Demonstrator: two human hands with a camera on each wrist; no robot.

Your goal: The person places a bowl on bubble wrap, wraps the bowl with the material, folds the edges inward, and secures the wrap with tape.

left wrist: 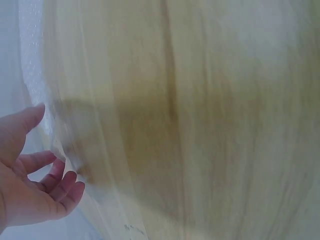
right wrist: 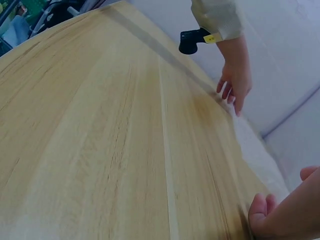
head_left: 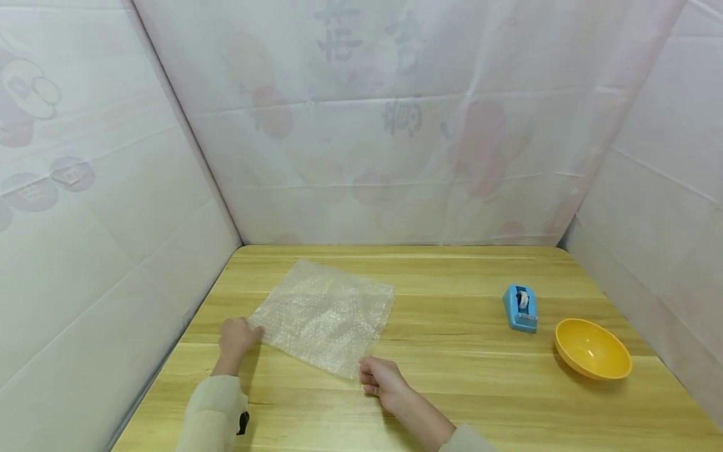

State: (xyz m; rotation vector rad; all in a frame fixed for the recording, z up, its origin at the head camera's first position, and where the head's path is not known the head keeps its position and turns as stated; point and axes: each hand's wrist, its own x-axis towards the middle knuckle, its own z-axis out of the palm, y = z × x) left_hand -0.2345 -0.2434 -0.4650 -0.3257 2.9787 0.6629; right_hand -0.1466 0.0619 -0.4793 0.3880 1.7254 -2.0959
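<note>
Two hands at a sheet of bubble wrap.
We see the bubble wrap (head_left: pixel 324 317) lying flat on the wooden table (head_left: pixel 446 282), a bit left of the middle. The left hand (head_left: pixel 236 339) is at its left corner, loosely open, thumb and fingers apart, touching the edge. The right hand (head_left: pixel 386 383) is at the near corner with bent fingers; we can't tell if it pinches. Off to the right, we spot a blue tape holder (head_left: pixel 521 307) near a yellow bowl (head_left: pixel 593 358).
</note>
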